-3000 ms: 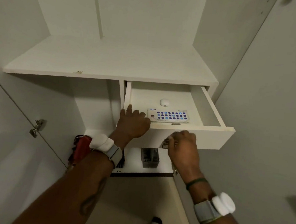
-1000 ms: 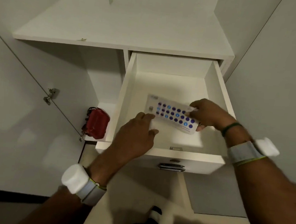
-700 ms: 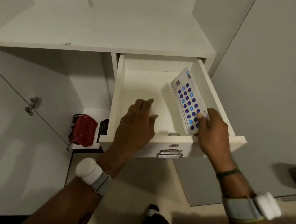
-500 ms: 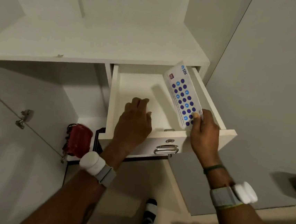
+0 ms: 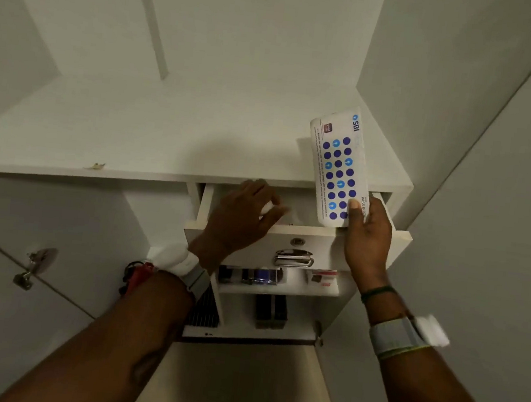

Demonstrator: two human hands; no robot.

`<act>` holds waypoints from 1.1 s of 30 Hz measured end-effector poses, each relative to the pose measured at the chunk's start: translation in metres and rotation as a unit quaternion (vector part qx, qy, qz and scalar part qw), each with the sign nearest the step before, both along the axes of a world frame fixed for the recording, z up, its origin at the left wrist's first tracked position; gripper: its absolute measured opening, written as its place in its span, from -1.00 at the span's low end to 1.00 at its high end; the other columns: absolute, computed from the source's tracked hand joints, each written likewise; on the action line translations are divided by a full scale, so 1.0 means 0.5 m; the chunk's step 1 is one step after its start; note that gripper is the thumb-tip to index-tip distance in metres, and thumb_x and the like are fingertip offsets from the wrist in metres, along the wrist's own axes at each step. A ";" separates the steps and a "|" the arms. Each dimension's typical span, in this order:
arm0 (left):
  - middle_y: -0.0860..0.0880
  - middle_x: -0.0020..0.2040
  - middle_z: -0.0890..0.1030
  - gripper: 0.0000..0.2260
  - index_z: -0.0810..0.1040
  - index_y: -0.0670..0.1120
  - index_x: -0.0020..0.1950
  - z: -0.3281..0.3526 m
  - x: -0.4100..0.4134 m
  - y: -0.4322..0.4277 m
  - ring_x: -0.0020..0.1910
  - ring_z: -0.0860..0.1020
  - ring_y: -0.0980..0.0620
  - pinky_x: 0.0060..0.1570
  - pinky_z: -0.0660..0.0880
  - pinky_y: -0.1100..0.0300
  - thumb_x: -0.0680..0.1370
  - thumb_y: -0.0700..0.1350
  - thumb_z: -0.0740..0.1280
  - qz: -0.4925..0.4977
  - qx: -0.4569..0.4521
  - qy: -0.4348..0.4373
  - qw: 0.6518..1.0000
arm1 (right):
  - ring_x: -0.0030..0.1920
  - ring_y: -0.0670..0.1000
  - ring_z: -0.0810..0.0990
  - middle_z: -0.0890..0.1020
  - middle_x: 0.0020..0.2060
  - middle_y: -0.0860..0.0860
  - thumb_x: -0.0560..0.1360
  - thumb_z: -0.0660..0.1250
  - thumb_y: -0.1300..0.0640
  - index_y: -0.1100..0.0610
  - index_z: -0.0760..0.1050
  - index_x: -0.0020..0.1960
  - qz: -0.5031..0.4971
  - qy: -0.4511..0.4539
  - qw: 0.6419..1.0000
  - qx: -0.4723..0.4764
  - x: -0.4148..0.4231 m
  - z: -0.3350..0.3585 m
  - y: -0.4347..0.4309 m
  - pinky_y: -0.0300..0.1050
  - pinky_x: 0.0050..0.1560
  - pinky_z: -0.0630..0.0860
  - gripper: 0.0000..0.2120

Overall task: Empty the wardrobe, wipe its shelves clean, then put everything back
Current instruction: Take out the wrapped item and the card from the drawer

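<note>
A white passbook (image 5: 339,165) printed with blue dots stands upright over the right side of the open white drawer (image 5: 325,242). My right hand (image 5: 365,233) pinches its lower end, thumb on the cover. My left hand (image 5: 243,215) reaches into the drawer from the front, fingers curled round a small white object (image 5: 267,206) that shows only as a sliver between them. The rest of the drawer's inside is hidden by my hands and its front panel. The wide white shelf (image 5: 167,133) above the drawer is bare.
A metal handle (image 5: 293,258) sits on the drawer front. Below it, small shelves hold dark boxes (image 5: 250,275) and a red-and-white pack (image 5: 323,277). A red pouch (image 5: 138,274) lies lower left behind my left wrist. The open wardrobe door (image 5: 498,223) stands right, a hinge (image 5: 29,270) left.
My right hand lifted the passbook out of the drawer and stood it upright. My left hand went deeper into the drawer and closed round the small white object. The view tilted upward.
</note>
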State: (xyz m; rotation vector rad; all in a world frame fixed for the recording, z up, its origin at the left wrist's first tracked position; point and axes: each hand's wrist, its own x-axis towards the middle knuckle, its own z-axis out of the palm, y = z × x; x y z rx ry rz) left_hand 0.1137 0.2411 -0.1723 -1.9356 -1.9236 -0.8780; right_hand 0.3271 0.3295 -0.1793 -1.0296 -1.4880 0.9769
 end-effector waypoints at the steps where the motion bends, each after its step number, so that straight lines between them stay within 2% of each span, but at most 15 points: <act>1: -0.02 -0.03 0.59 -0.61 0.55 -0.07 0.08 0.005 -0.017 0.019 -0.13 0.50 0.08 -0.17 0.49 0.17 0.58 0.25 0.28 -0.004 -0.038 0.015 0.999 | 0.04 -0.16 0.67 0.66 0.05 -0.12 0.66 0.27 0.01 0.06 0.49 0.23 0.007 0.017 1.000 -0.018 -0.011 0.006 0.028 -0.27 -0.01 0.63 -0.80; 3: -0.06 0.13 0.62 -0.37 0.50 -0.07 0.33 0.020 -0.042 0.041 0.01 0.58 -0.01 -0.03 0.55 0.07 0.50 0.40 0.24 0.021 -0.127 0.040 0.991 | 0.03 -0.10 0.69 0.68 0.04 -0.12 0.65 0.28 0.02 -0.03 0.51 0.18 0.022 0.041 0.998 -0.039 -0.024 0.012 0.073 -0.17 0.01 0.65 -0.87; 5: -0.06 0.23 0.60 -0.17 0.36 -0.03 0.52 0.040 -0.058 0.054 0.12 0.58 -0.05 0.06 0.54 0.03 0.43 0.49 0.24 0.061 -0.177 0.065 0.980 | 0.02 -0.06 0.70 0.69 0.03 -0.11 0.65 0.29 0.01 -0.09 0.51 0.13 0.037 0.048 0.997 -0.052 -0.031 0.013 0.102 -0.09 0.01 0.66 -0.92; 7: -0.03 0.24 0.60 -0.09 0.32 0.02 0.55 0.059 -0.065 0.066 0.16 0.57 -0.04 0.08 0.53 0.04 0.37 0.56 0.24 0.082 -0.209 0.092 0.970 | 0.01 -0.05 0.71 0.69 0.01 -0.11 0.64 0.29 0.01 -0.12 0.50 0.10 0.052 0.049 0.996 -0.056 -0.034 0.011 0.116 -0.08 -0.01 0.67 -0.94; 9: -0.01 0.23 0.59 -0.11 0.35 0.05 0.53 0.070 -0.064 0.079 0.17 0.55 -0.03 0.09 0.51 0.04 0.35 0.56 0.26 0.105 -0.244 0.124 0.956 | 0.01 -0.04 0.71 0.69 0.01 -0.09 0.64 0.30 0.02 -0.09 0.51 0.12 0.063 0.051 0.995 -0.053 -0.037 0.013 0.125 -0.08 -0.02 0.66 -0.92; 12: -0.01 0.16 0.59 -0.21 0.47 0.06 0.44 0.076 -0.052 0.095 0.14 0.55 -0.03 0.05 0.49 0.06 0.35 0.50 0.36 0.136 -0.253 0.128 0.949 | 0.00 -0.04 0.71 0.69 -0.01 -0.09 0.64 0.29 0.04 -0.07 0.51 0.12 0.060 0.054 0.995 -0.052 -0.041 0.016 0.135 -0.08 -0.03 0.67 -0.93; 15: -0.03 0.05 0.59 -0.40 0.59 -0.01 0.24 0.077 -0.044 0.109 0.04 0.57 -0.04 -0.05 0.51 0.07 0.41 0.40 0.38 0.144 -0.231 0.137 0.952 | 0.02 0.01 0.71 0.71 0.02 -0.03 0.64 0.30 0.05 -0.01 0.54 0.14 0.054 0.072 0.993 -0.073 -0.051 0.015 0.135 -0.02 0.01 0.66 -0.90; 21: -0.03 -0.06 0.57 -0.61 0.61 -0.07 0.05 0.073 -0.020 0.115 -0.08 0.57 -0.06 -0.21 0.43 0.11 0.47 0.23 0.44 0.150 -0.189 0.165 0.956 | 0.00 0.02 0.72 0.73 -0.03 -0.03 0.64 0.31 0.10 0.06 0.56 0.14 0.042 0.085 0.987 -0.132 -0.048 -0.017 0.033 -0.14 -0.11 0.66 -0.89; 25: 0.00 -0.23 0.57 -0.83 0.61 -0.06 -0.20 0.078 0.003 0.116 -0.23 0.57 -0.06 -0.33 0.31 0.17 0.36 -0.05 0.57 0.147 -0.207 0.185 0.949 | -0.03 0.05 0.73 0.74 -0.03 0.00 0.63 0.31 0.10 0.08 0.56 0.14 -0.004 0.082 0.984 -0.155 -0.011 -0.036 -0.081 0.00 -0.06 0.68 -0.88; 27: -0.01 -0.26 0.58 -0.92 0.60 -0.06 -0.26 0.076 0.007 0.113 -0.25 0.58 -0.07 -0.33 0.36 0.17 0.35 -0.19 0.47 0.133 -0.195 0.214 0.948 | -0.02 0.07 0.73 0.73 -0.01 0.03 0.63 0.31 0.10 0.14 0.55 0.18 -0.022 0.079 0.983 -0.166 0.019 -0.054 -0.143 0.04 -0.04 0.68 -0.83; 28: -0.01 -0.30 0.57 -0.91 0.59 -0.05 -0.30 0.065 0.002 0.108 -0.29 0.57 -0.07 -0.34 0.38 0.18 0.35 -0.24 0.40 0.124 -0.185 0.232 0.947 | -0.02 0.07 0.73 0.73 0.01 0.03 0.63 0.31 0.10 0.15 0.55 0.20 -0.032 0.077 0.982 -0.171 0.037 -0.064 -0.178 0.05 -0.03 0.68 -0.80; 29: -0.01 -0.34 0.54 -0.82 0.56 -0.05 -0.34 0.054 0.000 0.102 -0.34 0.55 -0.07 -0.36 0.38 0.20 0.38 -0.29 0.29 0.136 -0.168 0.248 0.944 | -0.01 0.07 0.73 0.73 0.01 0.04 0.63 0.31 0.10 0.16 0.55 0.21 -0.044 0.074 0.981 -0.176 0.057 -0.073 -0.217 0.05 -0.04 0.68 -0.79; 31: -0.05 -0.36 0.51 -0.54 0.53 -0.07 -0.36 0.041 0.010 0.106 -0.38 0.53 -0.08 -0.37 0.40 0.23 0.45 -0.41 -0.08 0.154 -0.107 0.250 0.950 | -0.01 0.06 0.73 0.73 0.02 0.04 0.64 0.31 0.10 0.18 0.54 0.20 -0.075 0.069 0.977 -0.189 0.111 -0.095 -0.304 0.01 -0.08 0.69 -0.80; 32: -0.07 -0.33 0.52 -0.50 0.53 -0.10 -0.32 0.029 0.026 0.092 -0.35 0.54 -0.09 -0.35 0.43 0.21 0.47 -0.41 -0.14 0.150 -0.116 0.225 0.956 | -0.02 0.06 0.73 0.73 0.02 0.04 0.64 0.30 0.11 0.18 0.54 0.19 -0.090 0.066 0.973 -0.201 0.145 -0.109 -0.360 -0.02 -0.10 0.69 -0.81; 33: -0.08 -0.28 0.53 -0.61 0.54 -0.10 -0.27 0.030 0.043 0.079 -0.30 0.56 -0.10 -0.33 0.45 0.19 0.50 -0.38 -0.01 0.156 -0.138 0.188 0.960 | -0.03 0.06 0.73 0.73 0.01 0.04 0.64 0.30 0.11 0.18 0.54 0.19 -0.104 0.065 0.970 -0.211 0.174 -0.117 -0.407 -0.03 -0.13 0.68 -0.81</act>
